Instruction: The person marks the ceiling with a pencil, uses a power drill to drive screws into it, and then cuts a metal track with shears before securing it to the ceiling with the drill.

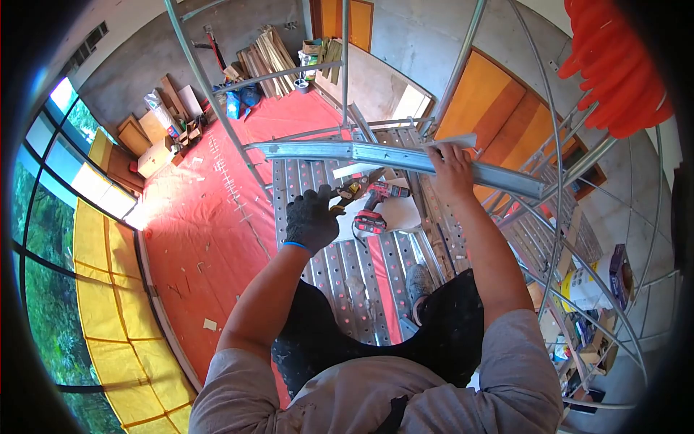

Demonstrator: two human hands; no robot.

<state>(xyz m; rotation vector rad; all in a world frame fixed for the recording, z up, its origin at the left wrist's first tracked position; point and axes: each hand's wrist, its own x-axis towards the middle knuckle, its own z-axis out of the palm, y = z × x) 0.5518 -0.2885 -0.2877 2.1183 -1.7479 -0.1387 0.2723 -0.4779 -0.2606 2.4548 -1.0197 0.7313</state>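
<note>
My left hand (313, 220), in a dark glove, is closed around the handles of yellow-and-black tin snips (352, 189), their blades pointing up and to the right. With my bare right hand (453, 172) I grip a long galvanized metal channel (401, 157) from above, toward its right part. The channel lies across in front of me, slightly bent near its middle, above the snips. Below it a red-and-black cordless drill (372, 217) rests on the perforated metal platform (340, 271), next to a white sheet (405, 211).
Scaffold tubes (217, 108) rise around the platform. Red sheeting (195, 239) covers the floor below on the left. Bundled red tubing (614, 65) hangs at upper right, with looping grey conduits (553, 145) under it. Timber strips (271, 61) lean against the far wall.
</note>
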